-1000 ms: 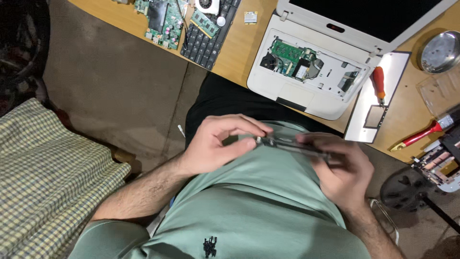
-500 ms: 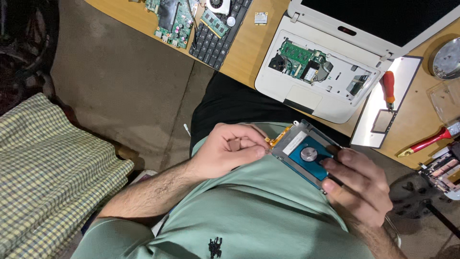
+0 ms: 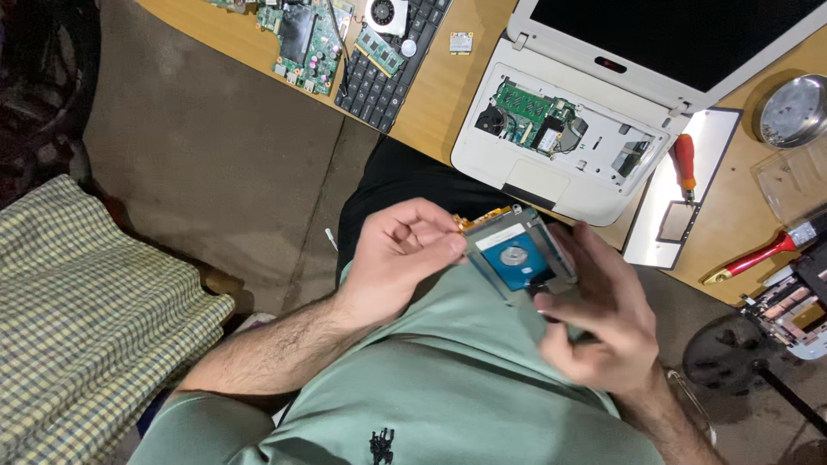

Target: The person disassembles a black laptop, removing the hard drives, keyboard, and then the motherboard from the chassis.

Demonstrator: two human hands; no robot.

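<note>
Wooden desk (image 3: 435,99) runs across the top of the view, its left end cut off by the frame, with bare brownish floor (image 3: 198,164) below it and a checked cloth (image 3: 77,319) at the lower left. On the desk sits a white laptop (image 3: 560,164) with its keyboard removed, green boards and small parts showing inside; its dark screen is cropped by the upper edge. A loose black keyboard (image 3: 388,69) and a green circuit board (image 3: 306,39) lie to the left, both partly out of frame. A red-handled screwdriver (image 3: 683,164) rests on a pale panel (image 3: 680,202) to the right of the laptop, and a round metal dish (image 3: 792,110) is clipped by the right edge.

Over the person's lap, in front of a green shirt (image 3: 431,379), both hands hold a hard drive (image 3: 517,257) in a metal bracket, its silver face with a blue patch turned upward. The left hand (image 3: 401,258) pinches the drive's near-left corner, beside an orange ribbon piece (image 3: 482,217), fingertips curled tight. The right hand (image 3: 599,319) is blurred; its fingers close around the drive's lower right edge, though whether something small is also held there is impossible to make out. Its palm covers part of the bracket. At the far right, a red brush handle (image 3: 758,257) and dark equipment are only partly visible.
</note>
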